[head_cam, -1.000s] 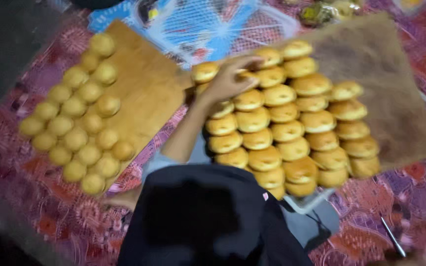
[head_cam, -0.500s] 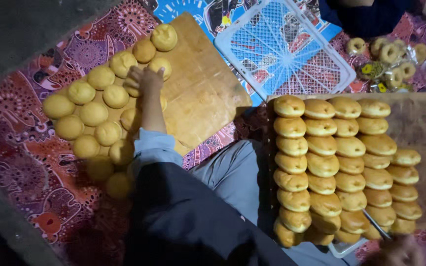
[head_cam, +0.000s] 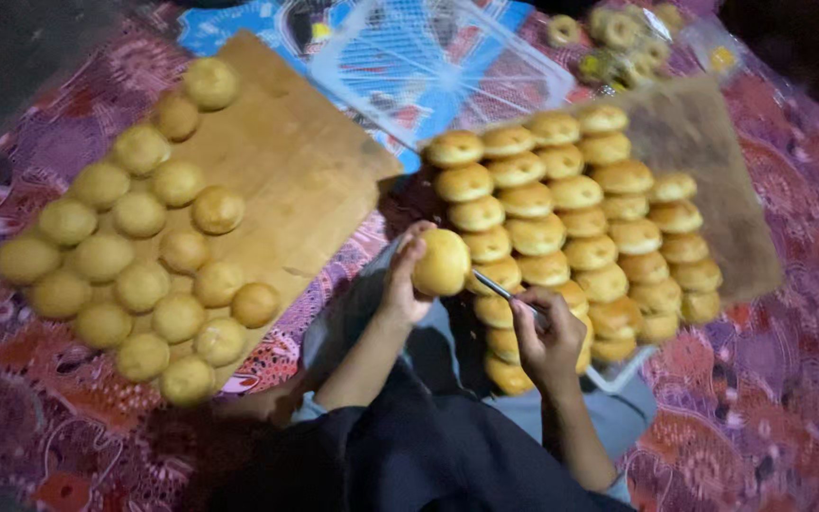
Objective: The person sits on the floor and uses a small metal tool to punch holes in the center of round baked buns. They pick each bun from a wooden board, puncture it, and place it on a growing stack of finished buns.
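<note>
One thin metal tool (head_cam: 504, 287), tip hidden behind round golden-brown bun (head_cam: 442, 263); right hand (head_cam: 547, 332) pinches handle, left hand (head_cam: 404, 283) fingers wrapped round bun, smooth, domed.

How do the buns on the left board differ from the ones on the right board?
The left-board buns look paler, rounder and smooth; the right-board buns are darker golden and flatter. The left ones sit spaced apart on the left board, while the right ones overlap in tight rows on the right board. Both groups are round and of similar size.
</note>
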